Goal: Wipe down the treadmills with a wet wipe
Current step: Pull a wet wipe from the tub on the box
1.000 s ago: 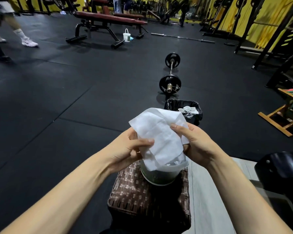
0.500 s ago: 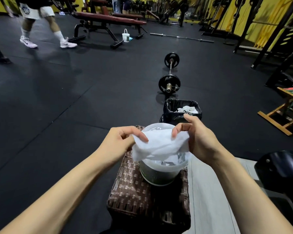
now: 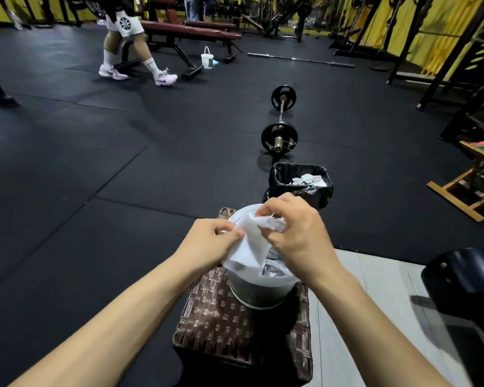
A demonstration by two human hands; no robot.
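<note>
Both hands' grip (image 3: 252,233) pinching wipe (image 3: 249,247)

Dim interior; overhead lighting leaves soft sheen on the black floor (image 3: 123,169). Wide-angle distortion bends frame edges. Slight motion blur on the walking person (image 3: 129,46); foreground sharp.

Two hands (image 3: 299,236), one wet wipe (image 3: 249,247), one tub (image 3: 260,291), one bin (image 3: 299,188), two barbells (image 3: 280,118).
</note>
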